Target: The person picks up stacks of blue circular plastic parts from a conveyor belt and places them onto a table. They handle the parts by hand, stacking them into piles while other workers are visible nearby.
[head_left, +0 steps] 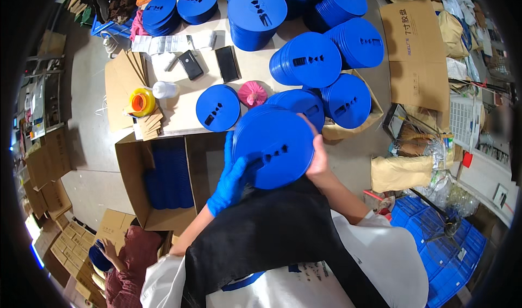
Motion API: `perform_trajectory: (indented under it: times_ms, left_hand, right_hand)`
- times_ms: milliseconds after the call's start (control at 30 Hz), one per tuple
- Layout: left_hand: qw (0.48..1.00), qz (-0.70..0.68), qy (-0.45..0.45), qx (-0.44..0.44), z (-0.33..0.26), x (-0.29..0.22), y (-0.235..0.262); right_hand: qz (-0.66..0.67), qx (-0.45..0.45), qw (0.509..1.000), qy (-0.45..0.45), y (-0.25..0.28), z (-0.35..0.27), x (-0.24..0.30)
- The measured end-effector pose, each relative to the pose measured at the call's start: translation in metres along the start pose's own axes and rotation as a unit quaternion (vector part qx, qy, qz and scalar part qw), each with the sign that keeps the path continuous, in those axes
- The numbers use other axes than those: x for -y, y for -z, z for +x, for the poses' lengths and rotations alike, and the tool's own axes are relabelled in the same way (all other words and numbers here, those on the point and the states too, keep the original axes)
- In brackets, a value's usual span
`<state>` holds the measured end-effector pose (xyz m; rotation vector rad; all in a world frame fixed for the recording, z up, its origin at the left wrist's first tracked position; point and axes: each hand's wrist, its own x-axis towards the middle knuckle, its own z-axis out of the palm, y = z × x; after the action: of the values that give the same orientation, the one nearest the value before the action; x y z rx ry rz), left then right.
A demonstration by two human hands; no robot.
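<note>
A stack of round blue plastic discs (272, 134) is held in front of my chest, its top face tilted toward me with dark cut-outs near the middle. My left hand (228, 184), in a blue glove, grips the stack's left edge, the thumb lying on the top face. On the right edge my bare right hand (317, 158) is wrapped around the rim. Part of its fingers is hidden behind the discs. Just beyond, another blue disc stack (310, 106) is partly covered by the held one. A single-looking blue disc (217, 108) lies at the table's near edge beside a pink bundle (252, 93).
Several tall blue disc stacks (256, 8) crowd the table (179, 112). Left of them lie a black phone-like slab (227, 64), a white bottle (165, 90) and a yellow tape roll (141, 102). An open carton (133, 183) holds blue discs below. Another person (130, 264) is at lower left.
</note>
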<state>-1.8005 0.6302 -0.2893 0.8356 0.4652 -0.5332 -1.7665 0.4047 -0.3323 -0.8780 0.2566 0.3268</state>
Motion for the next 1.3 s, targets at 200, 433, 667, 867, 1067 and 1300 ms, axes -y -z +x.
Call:
perform_trajectory:
  times_ms: [200, 433, 667, 867, 1067, 1300]
  left_hand:
    - [0.997, -0.048, 0.040, 0.050, 0.068, 0.048, -0.018]
    - [0.995, -0.091, -0.016, 0.025, 0.107, 0.078, -0.020]
    - [0.996, -0.084, -0.030, 0.004, 0.114, 0.078, -0.021]
    - [0.997, -0.059, -0.029, -0.030, 0.109, 0.076, -0.022]
    - [0.997, -0.064, -0.018, -0.031, 0.107, 0.071, -0.023]
    - [0.998, -0.039, -0.019, -0.034, 0.113, 0.084, -0.032]
  right_hand:
    - [-0.115, -0.083, 0.988, 0.054, 0.036, -0.006, 0.038]
    - [-0.135, -0.118, 0.984, 0.005, 0.073, 0.031, 0.034]
    - [-0.135, -0.141, 0.980, 0.032, 0.085, 0.038, 0.020]
    - [-0.215, -0.219, 0.944, 0.119, 0.099, 0.007, 0.005]
    - [-0.055, -0.289, 0.956, -0.007, 0.160, 0.014, -0.033]
    - [0.044, -0.105, 0.992, -0.056, 0.168, 0.026, -0.056]
